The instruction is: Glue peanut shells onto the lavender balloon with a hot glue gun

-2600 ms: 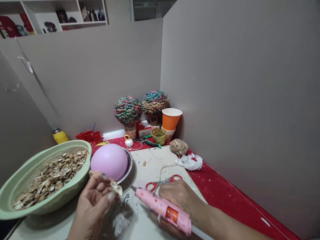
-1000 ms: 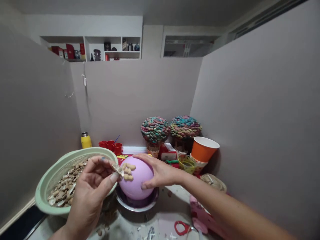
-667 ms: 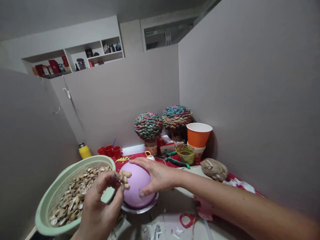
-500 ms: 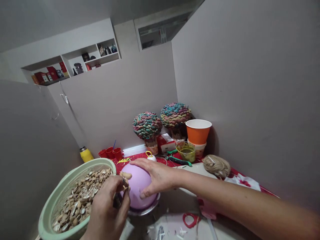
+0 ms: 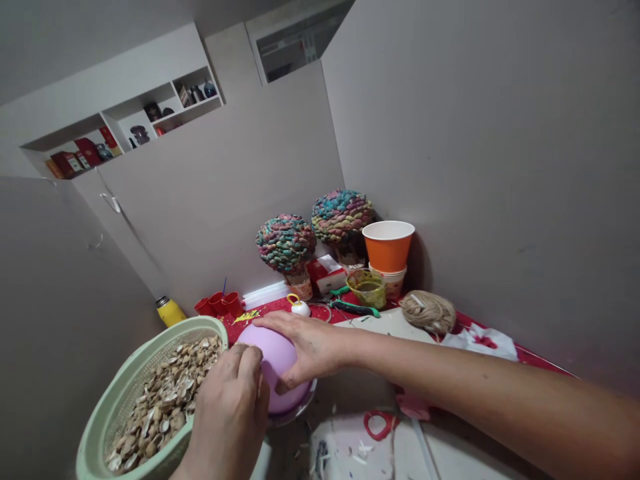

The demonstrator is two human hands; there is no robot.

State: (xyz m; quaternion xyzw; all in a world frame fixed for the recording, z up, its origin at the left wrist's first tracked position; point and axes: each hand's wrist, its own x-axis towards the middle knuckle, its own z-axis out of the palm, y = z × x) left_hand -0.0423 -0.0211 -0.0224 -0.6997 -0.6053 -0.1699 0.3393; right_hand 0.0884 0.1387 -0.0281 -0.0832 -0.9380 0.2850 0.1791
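Steadying a lilac balloon [image 5: 280,357], a crafter's R hand [image 5: 313,345] spans it w/ fingers & thumb spread wide, fingertips over the top, thumb low on the near side. The balloon sits in a metal bowl [image 5: 297,417] on a pale board [image 5: 383,325], R of a green colander [image 5: 95,421] heaped w/ brown shells [image 5: 165,400]. The L hand [image 5: 230,400] is at the balloon's L side, btwn it & the colander, fingers bent & pressed together; a sliver of tan shell [image 5: 243,345] shows by the fingertips, but can't tell whether it's pinched, as the back of the hand blocks the view.

Below the R forearm: red-handled scissors [image 5: 379,425] & part of a pink glue gun [image 5: 414,405], mostly hidden. Beyond, R side: a ball of twine [image 5: 429,312] & a stained white tissue [image 5: 483,342].

Bkgd, on red cloth [image 5: 273,309]: two multicolored tree-like pcs, front one [image 5: 286,243] & rear one [image 5: 342,215], nr an orange cup [image 5: 389,248] stacked on paper cups [image 5: 393,283]. In front of them are a yellowish tub [image 5: 367,288] & green-handled pliers [image 5: 356,309]. Far L: small red cups [image 5: 219,305] & a yellow bottle [image 5: 170,311], tilted in view, nr the wall. Up top L, a white shelf unit [image 5: 147,89] holds boxes & vases, too small to make out in detail.
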